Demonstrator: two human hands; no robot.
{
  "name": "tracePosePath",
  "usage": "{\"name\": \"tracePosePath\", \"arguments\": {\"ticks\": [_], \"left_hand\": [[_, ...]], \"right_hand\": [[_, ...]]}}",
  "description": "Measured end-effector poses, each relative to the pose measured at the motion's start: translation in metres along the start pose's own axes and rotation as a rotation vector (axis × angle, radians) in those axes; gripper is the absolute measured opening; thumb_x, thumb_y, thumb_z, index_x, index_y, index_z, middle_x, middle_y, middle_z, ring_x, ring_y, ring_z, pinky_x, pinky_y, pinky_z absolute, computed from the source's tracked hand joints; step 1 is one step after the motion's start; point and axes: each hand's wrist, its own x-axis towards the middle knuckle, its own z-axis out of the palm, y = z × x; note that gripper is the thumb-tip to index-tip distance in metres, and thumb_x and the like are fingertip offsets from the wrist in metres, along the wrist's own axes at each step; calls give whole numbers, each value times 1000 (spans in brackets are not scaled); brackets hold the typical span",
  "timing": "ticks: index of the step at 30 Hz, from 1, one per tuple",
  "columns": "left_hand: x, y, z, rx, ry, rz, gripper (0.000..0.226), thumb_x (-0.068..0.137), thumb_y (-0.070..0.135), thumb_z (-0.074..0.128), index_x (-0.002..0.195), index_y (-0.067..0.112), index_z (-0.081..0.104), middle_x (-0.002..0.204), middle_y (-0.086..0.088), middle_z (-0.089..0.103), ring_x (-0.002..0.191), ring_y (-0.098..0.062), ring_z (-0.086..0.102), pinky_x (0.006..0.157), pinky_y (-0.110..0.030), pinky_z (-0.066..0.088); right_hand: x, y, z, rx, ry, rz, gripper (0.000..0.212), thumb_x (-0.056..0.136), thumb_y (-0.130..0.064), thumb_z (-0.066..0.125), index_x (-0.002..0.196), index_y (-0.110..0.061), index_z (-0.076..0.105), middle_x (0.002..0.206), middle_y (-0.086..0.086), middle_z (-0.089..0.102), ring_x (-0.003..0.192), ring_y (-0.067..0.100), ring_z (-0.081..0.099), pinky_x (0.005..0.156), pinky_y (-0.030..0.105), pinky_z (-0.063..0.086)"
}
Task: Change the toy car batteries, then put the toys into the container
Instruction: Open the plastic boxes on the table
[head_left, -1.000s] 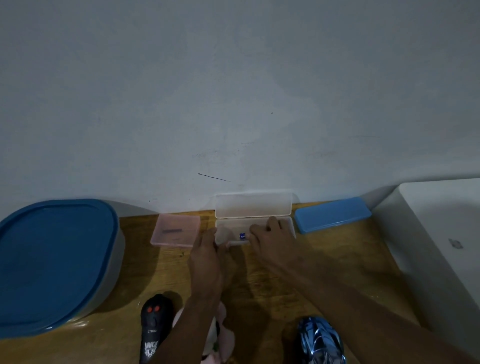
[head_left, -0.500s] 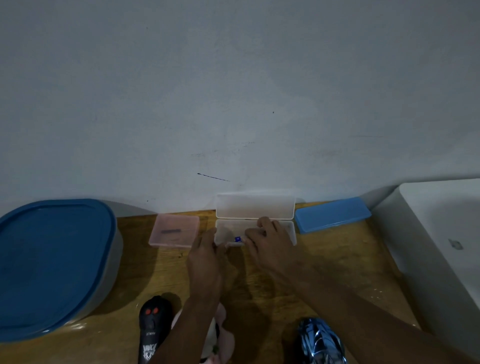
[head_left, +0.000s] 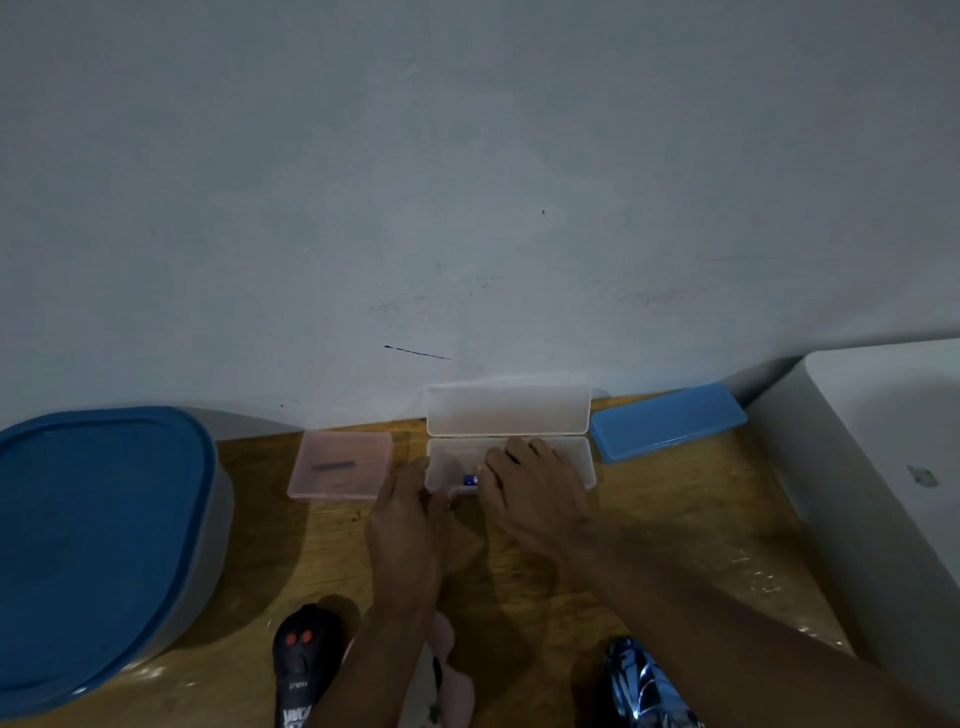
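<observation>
Right hand (head_left: 535, 493) fingers curled over the clear case (head_left: 509, 457), hiding their grip on a blue battery (head_left: 470, 479); left hand (head_left: 408, 512) fingers rested half-curled beside it, hold unclear.

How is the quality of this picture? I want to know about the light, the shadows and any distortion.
Head view: the light is dim with a bluish cast; both hands, left hand and right hand, throw soft shadows on the wooden table; faint glare shows on the wood at right; the wide lens bends the table's edge; the small blue battery in the clear case is too blurred to read.
</observation>
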Motion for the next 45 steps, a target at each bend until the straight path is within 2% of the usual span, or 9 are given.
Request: {"name": "tracePosePath", "arguments": {"ticks": [9,15,18,21,23,25,31,35,45], "left_hand": [[-6,-11,0,-20,6,-15,30,87,17,69,116,15,65,103,-3,69,88,-17,65,73,-32,56],[1,-1,5,-41,-41,-59,29,88,21,66,116,17,64,106,-2,69,93,-18,65,78,-36,57],[1,-4,5,-30,-53,-79,27,89,18,66,116,15,64,106,-3,69,94,-18,64,76,-29,52],[0,-3,4,-6,-61,-93,26,89,19,65,115,16,64,105,-2,69,94,-19,64,75,-25,47],[2,0,3,17,-58,-88,25,89,19,65,114,15,65,103,-3,70,93,-21,65,73,-24,45],[3,1,3,29,-58,-78,23,89,17,65,113,14,66,100,-3,71,90,-22,66,71,-25,46],[3,-1,1,13,-61,-48,24,88,18,67,112,14,66,96,-2,71,83,-18,65,66,-23,45],[3,-3,1,8,-67,-29,22,89,18,66,111,16,66,95,1,70,82,-14,65,61,-18,44],[3,1,-1,-40,-56,-18,26,85,12,71,110,13,66,97,-4,71,81,-14,62,66,-25,46]], "right_hand": [[10,-2,4,337,214,57,24,78,-34,50,60,-18,49,60,-6,45,55,11,43,45,27,37],[22,11,-18,409,451,43,27,73,-18,56,60,-22,33,60,-8,32,49,9,33,45,25,26],[6,6,-23,403,337,21,37,78,-15,65,65,-23,31,52,-15,26,44,0,27,44,16,23],[-23,5,-33,259,141,-70,23,87,-27,65,80,-27,43,60,-9,49,53,3,44,47,11,32],[-38,5,-37,156,-76,-163,18,94,-42,51,102,-26,54,91,-2,68,80,12,61,72,24,50],[-51,2,-30,153,-221,-244,41,97,-53,32,105,-24,60,107,-2,67,101,14,59,94,33,46],[-65,5,4,-46,-120,-551,29,97,-44,40,85,-26,61,83,-5,65,76,11,57,55,26,52],[-49,8,3,-129,-3,-628,41,97,-44,25,84,-30,62,85,-8,67,78,8,62,57,21,53],[-38,12,5,-74,22,-616,24,94,-49,43,91,-30,58,96,-6,61,89,12,53,75,26,46]]}}
